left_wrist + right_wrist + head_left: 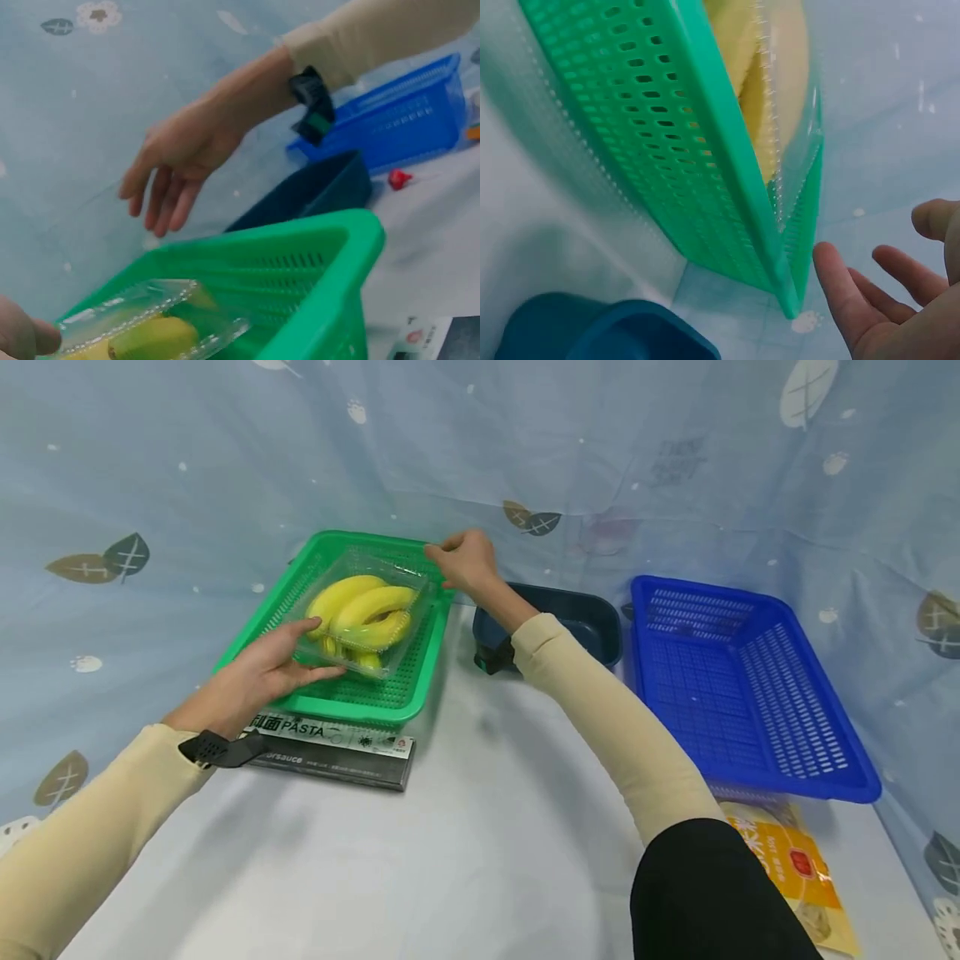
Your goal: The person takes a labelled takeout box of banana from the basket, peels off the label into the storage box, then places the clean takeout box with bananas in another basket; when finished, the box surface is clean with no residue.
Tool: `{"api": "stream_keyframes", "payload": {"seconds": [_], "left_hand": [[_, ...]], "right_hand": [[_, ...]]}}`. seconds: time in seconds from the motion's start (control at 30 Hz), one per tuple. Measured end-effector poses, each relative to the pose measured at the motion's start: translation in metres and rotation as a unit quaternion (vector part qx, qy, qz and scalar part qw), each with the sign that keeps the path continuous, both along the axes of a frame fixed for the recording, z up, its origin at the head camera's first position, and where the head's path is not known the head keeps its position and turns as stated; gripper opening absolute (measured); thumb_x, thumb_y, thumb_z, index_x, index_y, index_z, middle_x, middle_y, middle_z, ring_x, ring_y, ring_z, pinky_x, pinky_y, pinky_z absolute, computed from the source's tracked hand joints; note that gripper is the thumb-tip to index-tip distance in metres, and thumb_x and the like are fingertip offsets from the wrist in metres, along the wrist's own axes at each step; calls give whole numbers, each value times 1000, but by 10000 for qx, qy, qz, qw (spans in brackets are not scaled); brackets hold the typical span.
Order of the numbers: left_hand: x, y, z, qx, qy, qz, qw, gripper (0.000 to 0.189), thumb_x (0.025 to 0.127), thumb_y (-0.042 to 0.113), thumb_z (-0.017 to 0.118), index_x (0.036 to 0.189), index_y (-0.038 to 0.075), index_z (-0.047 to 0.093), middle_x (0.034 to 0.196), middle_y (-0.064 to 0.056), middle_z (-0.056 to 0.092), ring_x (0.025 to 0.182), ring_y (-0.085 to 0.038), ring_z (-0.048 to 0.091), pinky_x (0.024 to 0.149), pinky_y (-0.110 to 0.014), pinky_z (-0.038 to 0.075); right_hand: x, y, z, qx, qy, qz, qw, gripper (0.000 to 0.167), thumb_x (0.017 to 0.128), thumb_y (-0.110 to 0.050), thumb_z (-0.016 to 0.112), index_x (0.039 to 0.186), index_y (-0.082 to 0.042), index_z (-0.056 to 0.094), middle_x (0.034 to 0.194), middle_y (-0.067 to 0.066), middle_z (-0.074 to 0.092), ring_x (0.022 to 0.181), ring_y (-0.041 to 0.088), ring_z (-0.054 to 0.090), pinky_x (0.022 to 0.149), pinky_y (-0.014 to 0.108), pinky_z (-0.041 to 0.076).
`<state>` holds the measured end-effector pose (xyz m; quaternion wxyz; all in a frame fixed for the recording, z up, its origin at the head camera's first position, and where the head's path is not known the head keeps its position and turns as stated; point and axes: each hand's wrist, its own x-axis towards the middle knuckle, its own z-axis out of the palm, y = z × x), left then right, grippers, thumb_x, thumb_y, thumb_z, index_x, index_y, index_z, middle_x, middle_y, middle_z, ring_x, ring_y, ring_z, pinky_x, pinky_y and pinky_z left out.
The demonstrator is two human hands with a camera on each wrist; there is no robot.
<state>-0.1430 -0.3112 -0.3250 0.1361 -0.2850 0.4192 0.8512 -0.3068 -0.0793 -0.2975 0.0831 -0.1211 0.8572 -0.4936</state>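
A clear plastic box (378,566) of bananas (371,610) sits inside the green basket (360,708). My left hand (270,667) grips the box by its near left corner, fingers and thumb spread on its edge. Over the basket's far right corner is my right hand (468,562). In the right wrist view the right hand (892,300) shows loosely bent fingers with nothing in them, apart from the basket rim (735,172). In the left wrist view, the box's edge (176,289) rises near the basket's rim, and only part of my left hand (22,334) shows.
A dark blue bin (596,618) stands right of the green basket, partly behind my right forearm. Farther right is a blue basket (690,710), with a yellow-orange packet (795,868) before it. A pasta box (330,760) lies before the green basket. A patterned curtain hangs behind.
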Motion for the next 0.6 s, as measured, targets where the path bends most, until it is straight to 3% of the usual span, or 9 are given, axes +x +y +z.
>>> {"api": "stream_keyframes", "payload": {"seconds": [0.13,0.3,0.47,0.6], "left_hand": [[0,-6,6,226,71,14,9997,86,105,37,47,143,60,-27,151,-2,-47,145,-32,-28,117,-50,22],[6,-9,13,888,-4,121,9960,90,104,38,50,136,67,-29,150,1,-48,145,-30,-29,118,-51,17],[23,-8,18,1129,47,57,9936,96,103,41,50,136,57,-39,152,2,-46,147,-30,-24,119,-49,19],[35,1,26,1147,339,-172,9927,98,103,42,50,141,45,-41,158,-1,-38,150,-33,-14,119,-48,20]], "right_hand": [[7,12,0,11,412,198,9990,36,100,-34,63,122,-7,71,129,10,63,85,27,73,76,31,58],[21,25,-4,9,918,561,9942,31,99,-30,65,114,-4,74,118,13,69,76,27,72,68,29,58],[42,39,-9,-99,1071,1139,9876,30,99,-26,66,115,-2,73,111,14,71,77,19,71,66,28,59],[62,58,-11,255,1106,1445,9830,33,99,-29,65,122,-4,70,117,10,69,84,16,70,71,29,57]]}}
